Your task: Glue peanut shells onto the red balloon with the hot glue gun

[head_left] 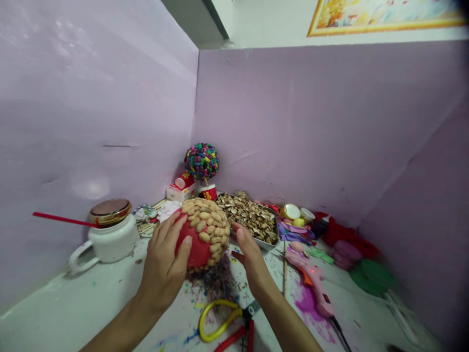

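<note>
Here's the white tabletop (117,293), spattered with paint in front of the ball (205,233), with smooth lilac walls (293,122) behind it and to its left. The ball is right here between my hands, red with pale shells over much of it. My left hand (164,254) curves wide around its left side, holding it; my right hand (252,249) is open beside its right — whether it's touching, I can't tell.

Right behind the ball, a tray (266,244) of loose shells, partly hidden by it. High above and to its right, a framed picture (366,17) gets cut off at the top. Nearer me than the ball, a yellow handle (202,320) and red ones meet — one tool or two, hard to say, with the metal end behind my forearm. Under the ball, a dark mottled patch: shadow or paint, unclear.
</note>
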Tool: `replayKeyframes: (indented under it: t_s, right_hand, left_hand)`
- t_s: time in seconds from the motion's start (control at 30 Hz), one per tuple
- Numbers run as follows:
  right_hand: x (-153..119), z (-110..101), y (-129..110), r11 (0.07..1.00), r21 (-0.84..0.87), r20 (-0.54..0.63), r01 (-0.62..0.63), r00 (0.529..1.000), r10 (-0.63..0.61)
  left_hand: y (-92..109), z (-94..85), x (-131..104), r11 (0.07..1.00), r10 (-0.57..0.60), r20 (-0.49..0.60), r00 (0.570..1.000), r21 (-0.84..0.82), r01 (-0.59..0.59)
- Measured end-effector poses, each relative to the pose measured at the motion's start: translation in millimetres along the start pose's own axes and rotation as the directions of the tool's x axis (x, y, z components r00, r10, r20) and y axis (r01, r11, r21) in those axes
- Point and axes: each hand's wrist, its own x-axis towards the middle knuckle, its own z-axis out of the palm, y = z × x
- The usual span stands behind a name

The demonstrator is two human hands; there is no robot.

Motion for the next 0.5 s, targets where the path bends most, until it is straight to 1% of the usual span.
replayKeyframes:
  t_s: [0.1,0.2,0.27,0.33,0.43,0.5]
  right_hand:
    - [-6,-26,-7,1.000,-0.020,-0.107,-0.009,0.994,0.007]
    - [-14,-63,-15,0.998,-0.057,-0.227,-0.014,0.974,0.001]
    - [-21,-89,-19,0.995,-0.094,-0.307,-0.046,0.952,0.015]
    - [-28,-112,-21,0.988,-0.130,-0.355,-0.078,0.935,0.028]
    - [-37,-133,-19,0.979,-0.185,-0.394,-0.087,0.919,0.007]
    - [-41,-137,-15,0.969,-0.238,-0.390,-0.073,0.920,-0.027]
  left_hand:
    - [-2,-1.0,2,0.997,0.036,0.011,0.999,0.070,-0.037]
    - [-3,-1.5,3,0.990,0.066,0.001,0.998,0.122,-0.065]
    - [-4,-0.1,4,0.984,0.087,0.027,0.996,0.155,-0.090]
    - [-6,2.1,5,0.973,0.116,0.050,0.992,0.195,-0.123]
    - [-8,4.6,4,0.955,0.160,0.057,0.985,0.245,-0.169]
    - [-8,4.9,3,0.949,0.171,0.044,0.984,0.262,-0.176]
